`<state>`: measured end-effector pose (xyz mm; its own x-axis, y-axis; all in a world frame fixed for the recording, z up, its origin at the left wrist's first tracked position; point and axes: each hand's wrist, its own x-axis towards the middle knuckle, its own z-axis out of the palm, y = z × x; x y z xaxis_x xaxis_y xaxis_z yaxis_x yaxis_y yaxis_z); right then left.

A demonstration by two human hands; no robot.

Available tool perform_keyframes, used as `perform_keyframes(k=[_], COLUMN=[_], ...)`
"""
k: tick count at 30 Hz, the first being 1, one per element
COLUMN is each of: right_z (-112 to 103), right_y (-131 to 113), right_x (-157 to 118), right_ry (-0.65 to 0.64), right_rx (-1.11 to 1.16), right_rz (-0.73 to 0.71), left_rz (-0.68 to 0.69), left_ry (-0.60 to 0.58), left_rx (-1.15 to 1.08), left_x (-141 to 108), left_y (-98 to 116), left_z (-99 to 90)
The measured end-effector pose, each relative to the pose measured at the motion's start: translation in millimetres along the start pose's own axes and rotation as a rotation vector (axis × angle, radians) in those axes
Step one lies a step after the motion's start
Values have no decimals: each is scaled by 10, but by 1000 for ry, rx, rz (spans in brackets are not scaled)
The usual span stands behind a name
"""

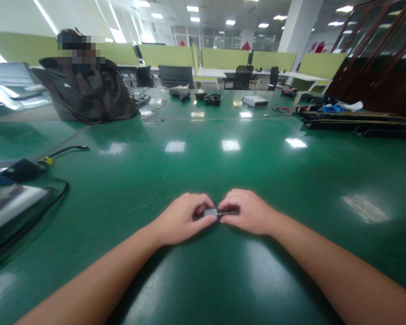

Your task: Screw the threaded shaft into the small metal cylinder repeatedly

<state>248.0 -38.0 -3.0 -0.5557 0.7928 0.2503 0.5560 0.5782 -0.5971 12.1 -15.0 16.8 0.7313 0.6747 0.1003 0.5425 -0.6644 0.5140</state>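
Low over the green tabletop (203, 162), both my hands meet around a small grey-and-black metallic piece (210, 212); its exact kind cannot be made out. Thumb and fingers of my left hand (186, 219) are closed on its silvery grey end. From the right, my right hand (246, 212) pinches the thin dark end between thumb and curled fingers. The piece lies sideways, and parts of it are hidden by the fingers of both hands. The fingertips of the two hands nearly touch.
At left lie a flat device (16, 203) and a black cable (66, 187). A large dark bag (91, 95) stands at the far left. Along the far edge are a silver box (255, 101), black parts (212, 99) and long black strips (362, 123).
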Motion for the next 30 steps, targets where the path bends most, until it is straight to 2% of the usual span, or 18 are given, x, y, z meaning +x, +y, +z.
perform_keyframes(k=[12, 30], right_z=[-8, -29], right_y=[-54, -35], right_x=[-13, -24], right_ry=[13, -7], right_rx=[-17, -26], right_rz=[-70, -65], left_rz=[5, -18], left_ry=[7, -47], left_rx=[13, 11], left_x=[-5, -6], left_y=[-9, -15], left_z=[5, -16])
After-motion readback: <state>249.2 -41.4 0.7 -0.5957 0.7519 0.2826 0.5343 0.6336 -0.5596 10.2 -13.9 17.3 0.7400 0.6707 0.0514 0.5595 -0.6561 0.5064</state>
